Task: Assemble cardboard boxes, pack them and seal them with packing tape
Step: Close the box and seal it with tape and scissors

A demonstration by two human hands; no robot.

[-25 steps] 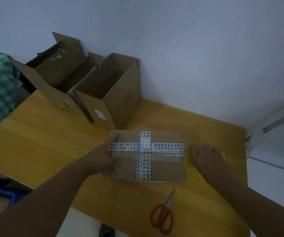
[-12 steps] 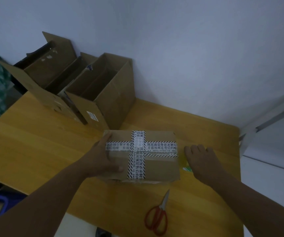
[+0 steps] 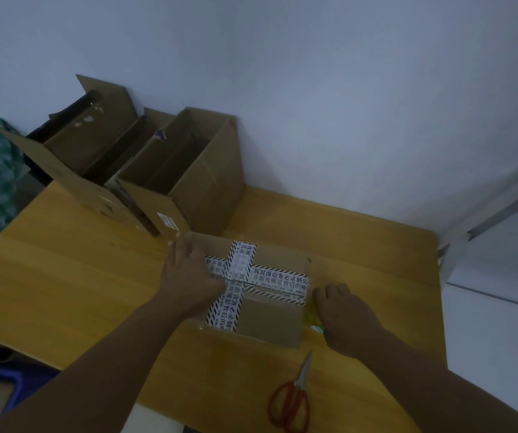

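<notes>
Closed cardboard box [image 3: 267, 321], lying flat, 2 crossed printed tape strips [image 3: 239, 287] on top

- Our left hand [image 3: 193, 276] has left the near-left side of the box [image 3: 270, 320]. It now lies flat on the box top, palm over the left arm of the printed tape [image 3: 279, 279] cross, fingertips at the far-left corner.
- Our right hand [image 3: 342, 317], earlier spread flat on the counter [image 3: 64, 260] apart from the box, has closed in against the box's right wall, fingers now curled.
- A yellowish thing [image 3: 310, 318] now shows between that hand and the box; we cannot tell whether it is gripped.
</notes>
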